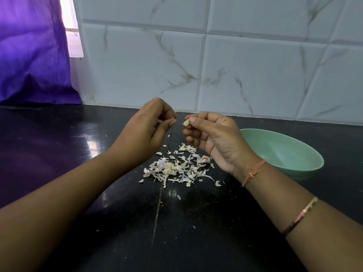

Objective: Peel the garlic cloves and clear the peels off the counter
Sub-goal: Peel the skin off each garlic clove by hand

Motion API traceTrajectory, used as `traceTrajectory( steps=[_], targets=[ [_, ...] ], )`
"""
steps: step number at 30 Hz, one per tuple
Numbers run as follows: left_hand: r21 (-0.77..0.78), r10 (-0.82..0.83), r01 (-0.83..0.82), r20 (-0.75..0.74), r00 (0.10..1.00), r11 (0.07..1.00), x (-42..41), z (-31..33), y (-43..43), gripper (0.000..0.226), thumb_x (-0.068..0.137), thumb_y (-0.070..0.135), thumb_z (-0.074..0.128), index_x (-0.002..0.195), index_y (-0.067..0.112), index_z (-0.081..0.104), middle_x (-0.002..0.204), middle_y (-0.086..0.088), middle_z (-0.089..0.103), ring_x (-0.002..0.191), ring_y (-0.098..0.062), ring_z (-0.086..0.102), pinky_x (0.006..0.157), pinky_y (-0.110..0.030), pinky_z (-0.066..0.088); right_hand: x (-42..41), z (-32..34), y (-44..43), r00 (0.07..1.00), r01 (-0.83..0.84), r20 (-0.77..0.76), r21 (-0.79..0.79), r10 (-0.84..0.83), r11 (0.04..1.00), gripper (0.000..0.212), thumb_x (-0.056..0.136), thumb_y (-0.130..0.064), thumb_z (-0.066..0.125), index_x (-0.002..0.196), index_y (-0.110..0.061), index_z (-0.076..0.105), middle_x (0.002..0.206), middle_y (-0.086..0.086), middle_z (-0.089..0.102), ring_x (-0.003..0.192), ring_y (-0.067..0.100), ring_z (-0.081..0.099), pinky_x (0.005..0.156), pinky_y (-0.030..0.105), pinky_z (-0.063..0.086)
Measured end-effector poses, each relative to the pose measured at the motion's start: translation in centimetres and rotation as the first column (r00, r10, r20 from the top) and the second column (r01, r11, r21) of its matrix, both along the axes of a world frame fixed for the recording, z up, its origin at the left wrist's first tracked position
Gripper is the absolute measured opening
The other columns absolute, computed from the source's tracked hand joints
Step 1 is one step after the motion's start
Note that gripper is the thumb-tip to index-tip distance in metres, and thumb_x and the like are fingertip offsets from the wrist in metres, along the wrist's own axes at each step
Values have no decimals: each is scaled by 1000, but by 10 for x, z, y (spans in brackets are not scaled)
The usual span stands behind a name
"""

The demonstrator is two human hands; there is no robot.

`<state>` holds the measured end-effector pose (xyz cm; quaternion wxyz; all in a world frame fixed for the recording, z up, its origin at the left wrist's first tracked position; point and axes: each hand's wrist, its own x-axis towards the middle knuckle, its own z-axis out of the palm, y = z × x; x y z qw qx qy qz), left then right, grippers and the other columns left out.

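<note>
- The fingers point(194, 120) of the right hand point(214, 136) are clamped on a small garlic clove point(186, 122). Thumb and forefinger pinch its rear end, and it is held in the air above the dark surface point(98, 193), between the two hands.
- The left hand point(146, 126) is just beside the clove but apart from it. Its fingers are curled, with the thumb tip pressed to the forefinger (whether a shred of skin is caught there is too small to tell).
- The step in hand looks to be stripping the skin from this one clove.
- To do it well:
  - Pinch low on the clove so its free end sticks out.
  - Catch a loose edge of skin with the left thumbnail and draw it along the clove's length, away from the right hand.
  - Turn the clove slightly between pulls.
  - Work right over the heap, so scraps drop there and do not scatter.
- The clove is pale cream and mostly hidden by the fingertips, so how much skin clings to it cannot be told.
- The peels point(172, 169) lie in a loose heap of white, papery flakes on the surface under the hands, with strays scattered toward the person.
- A bulkier lump point(204, 160) sits at the heap's right edge (clove or root end, unclear).
- A pale green bowl point(280, 152) stands to the right, beyond the right wrist. The part of its inside that shows holds nothing.
</note>
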<state>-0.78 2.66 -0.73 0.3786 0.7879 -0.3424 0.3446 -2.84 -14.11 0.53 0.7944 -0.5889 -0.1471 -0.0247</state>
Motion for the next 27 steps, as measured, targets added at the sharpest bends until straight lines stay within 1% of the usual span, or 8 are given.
traceTrajectory(
  steps=[4,7,9,13,19,21,25,27],
  targets=[
    [-20,-27,25,-96,995,999,-2,-2,-1,25,86,9,58,95,31,52,87,11,62,78,-3,59,69,-23,51,0,-1,1,1000,18,25,-3,-18,1000,4,84,3,59,84,1,63,69,8,68,62,15,67,59,22,56],
    [-122,-75,51,-204,976,991,-6,-1,-6,6,83,28,61,87,24,62,82,10,63,72,-1,59,65,-12,47,0,-1,0,999,33,44,-15,-32,999,5,83,4,60,84,-1,63,71,10,70,65,16,68,60,23,56],
    [-200,-80,26,-269,960,979,-7,-2,-9,17,79,37,70,82,22,63,74,10,63,66,0,58,61,-10,45,0,-1,1,998,34,58,-31,-32,999,6,83,5,61,83,-2,62,71,10,70,64,15,67,61,24,56],
    [-253,-63,-25,-332,941,967,-5,-3,-12,9,77,24,71,73,22,63,57,8,62,56,-1,56,58,-16,46,-1,-2,3,995,32,94,-103,-23,994,7,84,4,61,82,-2,62,69,6,68,62,13,64,60,23,56],
    [-251,-169,74,-382,909,965,-6,-1,-11,18,83,9,64,73,23,64,60,8,63,61,-5,59,66,-22,50,-1,0,1,1000,6,22,-117,-3,993,10,87,3,55,81,-4,60,67,6,62,57,11,57,53,20,51],
    [-247,-187,91,-401,897,965,-7,-1,-12,22,88,4,56,75,21,62,67,3,62,62,-3,58,63,-16,50,-1,-1,2,1000,-6,1,-89,6,996,11,88,3,54,81,-4,59,64,5,61,55,11,56,52,19,50],
    [-286,-173,24,-508,844,958,-5,-3,-12,40,91,-11,34,78,16,60,74,-2,59,60,2,58,62,-15,52,-1,-1,2,1000,-9,17,-85,10,996,10,87,5,54,83,-3,58,68,8,65,59,14,61,54,21,53],
    [-297,-143,-20,-517,844,955,-4,-3,-11,42,88,-14,34,79,17,61,75,-2,60,60,1,58,62,-15,53,-1,-2,1,999,2,39,-102,2,995,10,85,8,56,83,-2,58,73,12,64,62,15,63,59,24,56]
  ],
)
